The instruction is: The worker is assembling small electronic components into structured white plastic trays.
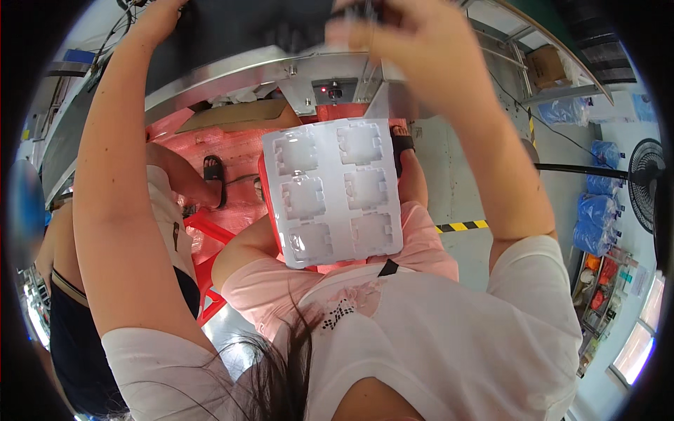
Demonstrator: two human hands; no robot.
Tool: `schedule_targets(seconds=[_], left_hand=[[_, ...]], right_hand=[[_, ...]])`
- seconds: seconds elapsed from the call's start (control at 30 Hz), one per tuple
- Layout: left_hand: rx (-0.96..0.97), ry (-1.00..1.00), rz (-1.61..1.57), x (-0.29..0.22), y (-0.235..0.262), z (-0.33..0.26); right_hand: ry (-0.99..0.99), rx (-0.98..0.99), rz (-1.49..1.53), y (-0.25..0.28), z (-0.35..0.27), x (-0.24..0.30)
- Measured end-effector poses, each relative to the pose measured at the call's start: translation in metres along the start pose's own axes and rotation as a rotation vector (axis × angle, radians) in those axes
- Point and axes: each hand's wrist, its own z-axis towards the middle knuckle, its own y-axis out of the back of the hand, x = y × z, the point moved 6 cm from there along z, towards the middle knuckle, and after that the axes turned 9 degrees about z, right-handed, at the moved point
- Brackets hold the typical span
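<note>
Six square pockets — two across, three down — sat in the clear plastic tray that lay flat on the person's lap, over a pink skirt. One tray only; its pockets looked see-through, with bumpy edges. Both arms were lifted high toward a dark machine above a shiny metal frame. The right hand was bunched near the top edge, fingers curled close on something small I could not make out. The left hand reached up at the machine's corner, and its fingers were cut off, so I could not tell how they were held. One brown cardboard box stood far right — with several blue bags stacked below it. One yellow-and-black stripe marked the floor.
</note>
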Motion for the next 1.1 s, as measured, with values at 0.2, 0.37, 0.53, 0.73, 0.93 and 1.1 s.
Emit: schedule_targets(seconds=[0.2, 0.37, 0.53, 0.73, 0.93, 1.1], left_hand=[[0.239, 0.335, 0.244, -0.085, 0.106, 0.007], [-0.155, 0.45, -0.507, -0.118, 0.176, -0.025], [-0.204, 0.713, -1.114, -0.253, 0.202, -0.074], [0.167, 0.896, -1.501, -0.354, 0.046, -0.132], [0.149, 0.793, -0.939, -0.372, -0.053, -0.149], [-0.109, 0.656, -0.604, -0.39, -0.028, -0.162]], right_hand=[[-0.414, 0.232, 0.165, -0.047, -0.12, -0.145], [-0.711, 0.029, 0.316, -0.045, -0.154, -0.253], [-0.4, -0.041, 0.038, -0.025, -0.137, -0.301], [-0.258, 0.205, -0.48, -0.048, -0.118, -0.296], [-0.126, 0.152, -0.805, -0.067, -0.142, -0.23], [0.016, 0.317, -0.989, -0.087, -0.185, -0.23]])
